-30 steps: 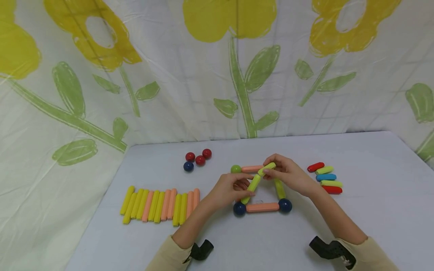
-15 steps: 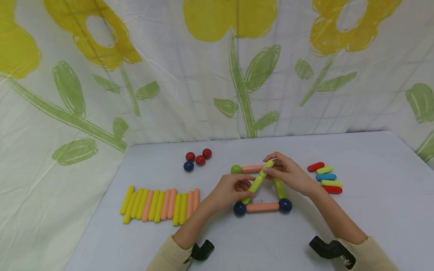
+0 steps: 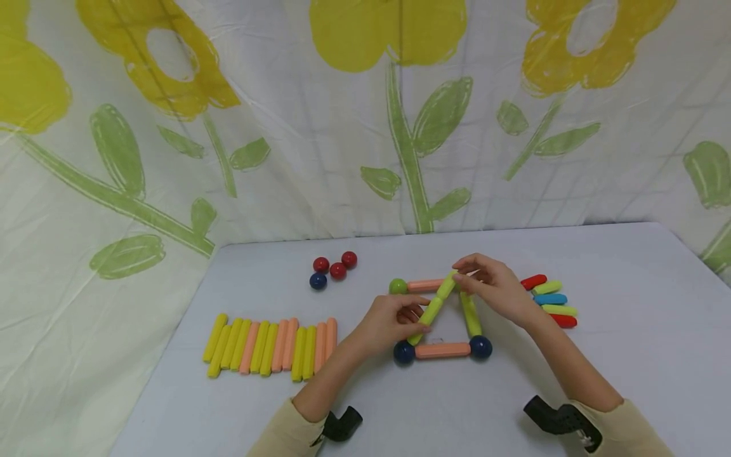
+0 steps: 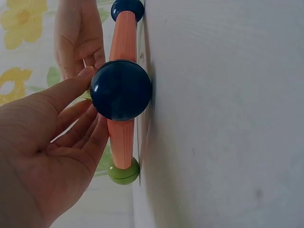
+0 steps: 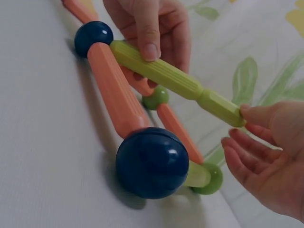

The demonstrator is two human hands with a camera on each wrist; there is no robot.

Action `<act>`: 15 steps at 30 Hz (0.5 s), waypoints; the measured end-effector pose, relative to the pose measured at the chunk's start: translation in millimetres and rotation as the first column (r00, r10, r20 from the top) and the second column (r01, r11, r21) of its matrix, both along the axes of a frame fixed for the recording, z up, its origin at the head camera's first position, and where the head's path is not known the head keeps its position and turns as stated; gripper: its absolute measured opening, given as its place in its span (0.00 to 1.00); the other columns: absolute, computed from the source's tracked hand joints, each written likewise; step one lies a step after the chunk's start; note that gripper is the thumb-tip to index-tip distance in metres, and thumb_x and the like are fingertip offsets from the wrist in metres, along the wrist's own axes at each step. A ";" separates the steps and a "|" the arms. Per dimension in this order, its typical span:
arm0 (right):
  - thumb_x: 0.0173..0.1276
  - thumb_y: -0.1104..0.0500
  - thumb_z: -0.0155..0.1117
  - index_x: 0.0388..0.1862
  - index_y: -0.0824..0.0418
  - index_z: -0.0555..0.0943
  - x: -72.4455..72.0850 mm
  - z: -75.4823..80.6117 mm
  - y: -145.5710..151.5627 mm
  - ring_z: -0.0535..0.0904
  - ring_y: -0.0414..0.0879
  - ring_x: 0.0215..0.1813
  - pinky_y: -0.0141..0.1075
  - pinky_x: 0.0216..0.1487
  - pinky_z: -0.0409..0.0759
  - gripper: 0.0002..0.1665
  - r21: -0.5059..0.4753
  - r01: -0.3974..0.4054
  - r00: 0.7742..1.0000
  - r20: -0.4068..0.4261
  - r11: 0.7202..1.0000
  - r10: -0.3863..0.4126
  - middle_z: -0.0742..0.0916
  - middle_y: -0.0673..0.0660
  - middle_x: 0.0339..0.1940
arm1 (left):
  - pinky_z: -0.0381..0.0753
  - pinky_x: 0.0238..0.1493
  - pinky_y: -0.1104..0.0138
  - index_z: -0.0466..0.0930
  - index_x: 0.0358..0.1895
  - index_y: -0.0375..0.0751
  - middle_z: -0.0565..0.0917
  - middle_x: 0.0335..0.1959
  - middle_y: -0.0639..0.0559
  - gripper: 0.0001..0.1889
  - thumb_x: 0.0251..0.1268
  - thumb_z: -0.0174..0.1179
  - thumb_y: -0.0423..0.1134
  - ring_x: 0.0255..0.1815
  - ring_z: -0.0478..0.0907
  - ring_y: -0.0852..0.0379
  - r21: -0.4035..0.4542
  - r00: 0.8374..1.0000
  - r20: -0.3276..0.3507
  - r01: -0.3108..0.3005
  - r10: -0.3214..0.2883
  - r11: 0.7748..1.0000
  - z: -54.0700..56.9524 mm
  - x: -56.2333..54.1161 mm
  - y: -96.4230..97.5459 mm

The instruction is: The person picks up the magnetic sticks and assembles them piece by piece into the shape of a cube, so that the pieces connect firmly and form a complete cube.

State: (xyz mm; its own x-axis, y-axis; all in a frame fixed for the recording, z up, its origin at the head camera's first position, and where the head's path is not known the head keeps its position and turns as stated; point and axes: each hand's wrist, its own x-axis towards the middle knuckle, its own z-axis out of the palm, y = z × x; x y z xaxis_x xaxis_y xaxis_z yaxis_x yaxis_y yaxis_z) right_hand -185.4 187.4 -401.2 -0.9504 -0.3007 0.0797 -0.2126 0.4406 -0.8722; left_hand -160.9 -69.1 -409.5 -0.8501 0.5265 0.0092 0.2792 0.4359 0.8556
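Note:
My left hand (image 3: pixel 389 322) pinches a long yellow-green rod (image 3: pixel 429 315), which slants up from a dark blue ball (image 3: pixel 404 353). A shorter yellow-green rod (image 5: pixel 221 108) sits end to end with it, nearly in line. In the right wrist view the thumb and fingertips of my right hand (image 5: pixel 278 152) are at the short rod's free end. Below lies a four-sided frame on the table: a front pink rod (image 3: pixel 442 350), a right-hand blue ball (image 3: pixel 481 347), a yellow-green side rod (image 3: pixel 471 315), a back pink rod (image 3: pixel 425 285) and green balls (image 5: pixel 155 98). My left hand covers the left side in the head view.
A row of yellow and pink rods (image 3: pixel 265 348) lies at the left of the white table (image 3: pixel 457 412). Red balls (image 3: pixel 338 271) and one blue ball (image 3: pixel 318 281) sit at the back. Short coloured rods (image 3: pixel 550 299) lie to the right, partly behind my right hand.
The short rod has swung from an angle into line with the long rod. My right hand has shifted a little to the right and its fingers have loosened; my left hand stays put.

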 end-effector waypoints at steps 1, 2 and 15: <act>0.81 0.57 0.64 0.61 0.68 0.79 -0.4 -1.0 0.5 0.85 0.54 0.46 0.34 0.47 0.86 0.18 0.018 0.012 1.000 -0.008 1.000 -0.012 0.86 0.64 0.53 | 0.85 0.43 0.75 0.85 0.61 0.33 0.89 0.42 0.45 0.21 0.66 0.74 0.32 0.41 0.85 0.59 -0.006 1.000 -0.005 0.000 0.000 1.000 -0.5 0.1 0.5; 0.80 0.57 0.64 0.60 0.68 0.80 -0.6 -2.0 0.8 0.85 0.53 0.46 0.34 0.46 0.86 0.18 0.036 0.022 1.000 -0.019 0.999 -0.022 0.86 0.64 0.53 | 0.84 0.43 0.75 0.85 0.61 0.33 0.89 0.43 0.45 0.21 0.66 0.74 0.33 0.41 0.85 0.59 -0.017 1.000 -0.017 0.001 -0.001 1.000 -0.8 0.3 1.1; 0.77 0.58 0.68 0.54 0.64 0.88 -5.9 -19.0 1.0 0.77 0.51 0.43 0.31 0.36 0.78 0.14 0.155 0.090 0.993 -0.089 0.984 -0.076 0.86 0.60 0.45 | 0.73 0.33 0.75 0.88 0.58 0.35 0.91 0.44 0.45 0.17 0.68 0.73 0.36 0.32 0.73 0.64 -0.092 0.995 -0.102 -0.022 0.012 0.996 -5.2 3.3 5.5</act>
